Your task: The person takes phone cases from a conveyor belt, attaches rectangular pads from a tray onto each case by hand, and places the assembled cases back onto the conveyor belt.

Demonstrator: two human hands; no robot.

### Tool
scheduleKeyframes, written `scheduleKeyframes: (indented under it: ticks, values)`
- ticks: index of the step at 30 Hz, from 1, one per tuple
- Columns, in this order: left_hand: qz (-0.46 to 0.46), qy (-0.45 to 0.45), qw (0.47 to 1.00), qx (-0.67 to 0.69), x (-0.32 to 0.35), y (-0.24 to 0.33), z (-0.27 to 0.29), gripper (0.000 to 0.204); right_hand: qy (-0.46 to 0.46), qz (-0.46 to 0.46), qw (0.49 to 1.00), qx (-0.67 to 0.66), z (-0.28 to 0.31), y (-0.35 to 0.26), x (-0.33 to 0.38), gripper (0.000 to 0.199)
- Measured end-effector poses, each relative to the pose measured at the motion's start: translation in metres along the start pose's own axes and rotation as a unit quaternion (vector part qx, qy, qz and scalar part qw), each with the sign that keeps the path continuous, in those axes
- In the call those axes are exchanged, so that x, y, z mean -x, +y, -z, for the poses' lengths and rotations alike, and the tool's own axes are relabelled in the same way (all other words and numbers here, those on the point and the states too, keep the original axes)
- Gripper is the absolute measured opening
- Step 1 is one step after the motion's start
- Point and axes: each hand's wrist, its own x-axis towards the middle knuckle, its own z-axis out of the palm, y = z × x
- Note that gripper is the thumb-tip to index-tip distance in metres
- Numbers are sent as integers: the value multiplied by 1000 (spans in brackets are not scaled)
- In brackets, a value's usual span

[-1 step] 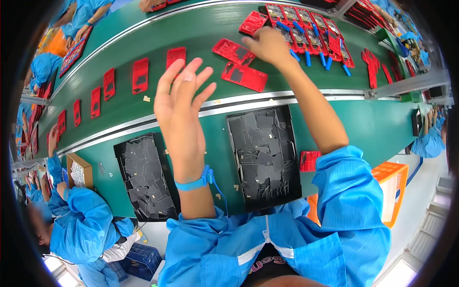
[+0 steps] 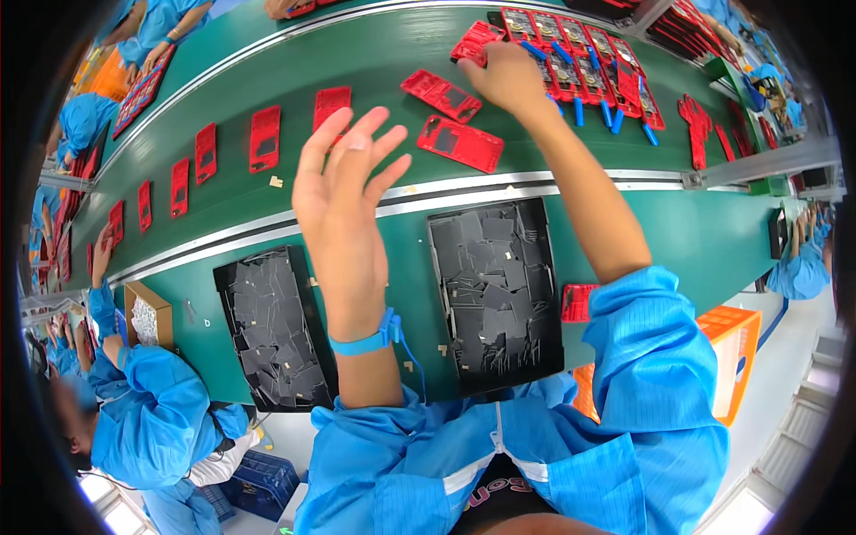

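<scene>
My right hand [image 2: 510, 78] reaches over the green belt, thumb and fingers closed at the near end of a red phone housing [image 2: 476, 40]. That housing lies beside a block of red housings with circuit parts and blue tabs [image 2: 562, 55]. Nearer to me, two more red phone housings [image 2: 441, 95] [image 2: 461, 144] lie at a slant on the belt. My left hand [image 2: 343, 201] hangs open, fingers spread, holding nothing, with a blue wrist strap [image 2: 361, 343] on its wrist. Its fingertips partly cover another red housing [image 2: 333, 100].
Two black trays [image 2: 548, 294] [image 2: 312, 357] of dark grey thin pieces stand on my bench. A red part [image 2: 576, 303] lies right of the nearer tray. More red housings [image 2: 206, 152] line the belt leftward. A co-worker [image 2: 160, 419] sits at left; an orange crate [image 2: 731, 357] stands at right.
My right hand has shifted slightly away from me, off the slanted housing and up to the farther red one. The left hand stays open in nearly the same place.
</scene>
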Motion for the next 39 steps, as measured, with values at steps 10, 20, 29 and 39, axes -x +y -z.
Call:
scheduleKeyframes:
  ticks: [10, 20, 29, 39]
  values:
    - [10, -26, 1000, 9, -9, -10, 4, 43, -92, -73, 993, -19, -7, -20, -53, 52]
    - [104, -42, 988, 108, -15, -60, 3, 35, -206, 105, 840, -491, 95, -65, 115, 61]
    - [-1, -17, 996, 89, -14, -37, 9, 20, -258, 149, 927, -229, 153, -60, 230, 23]
    - [10, -43, 997, 63, 4, -19, -4, 23, -205, -93, 773, -593, 189, -66, 217, 20]
